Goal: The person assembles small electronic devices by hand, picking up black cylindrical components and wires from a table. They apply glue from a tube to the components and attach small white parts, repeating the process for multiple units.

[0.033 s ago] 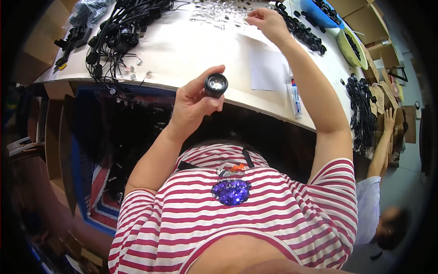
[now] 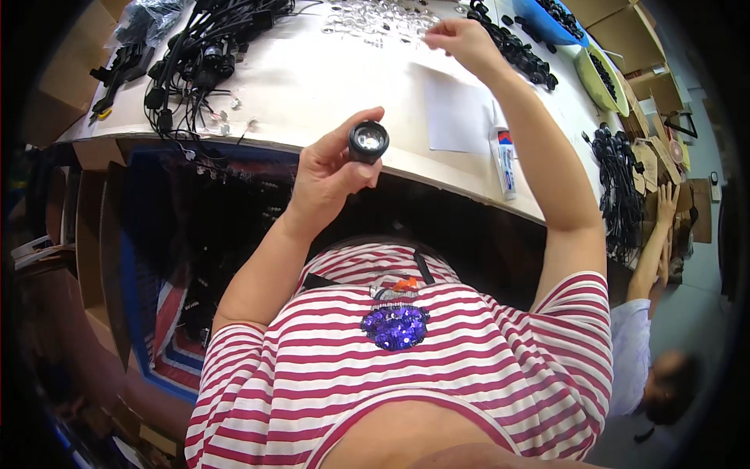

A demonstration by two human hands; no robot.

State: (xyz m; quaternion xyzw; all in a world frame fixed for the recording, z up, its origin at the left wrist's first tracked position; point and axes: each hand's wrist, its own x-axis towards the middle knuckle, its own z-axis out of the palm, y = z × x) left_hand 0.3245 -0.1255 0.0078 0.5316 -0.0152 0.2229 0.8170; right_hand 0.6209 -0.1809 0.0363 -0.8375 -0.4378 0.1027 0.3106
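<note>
My left hand is closed around a short black cylindrical lamp head, held above the table's front edge. Its round end faces up, with a clear, shiny centre inside a black rim. Farther forward and to the right, my right hand is raised over the table, thumb and fingers pinched together. Whether anything small sits in that pinch cannot be made out. Scattered clear lenses lie just left of its fingertips, and a heap of small black round parts lies to its right.
A white sheet and a glue-like tube lie beneath my right arm. Black cables are piled at left, with more cables at right. A blue basin and a green basin hold black parts. Another person's hand is at far right.
My right hand has shifted slightly to the right and nearer to me, fingers still pinched. My left hand has barely moved with the lamp head.
</note>
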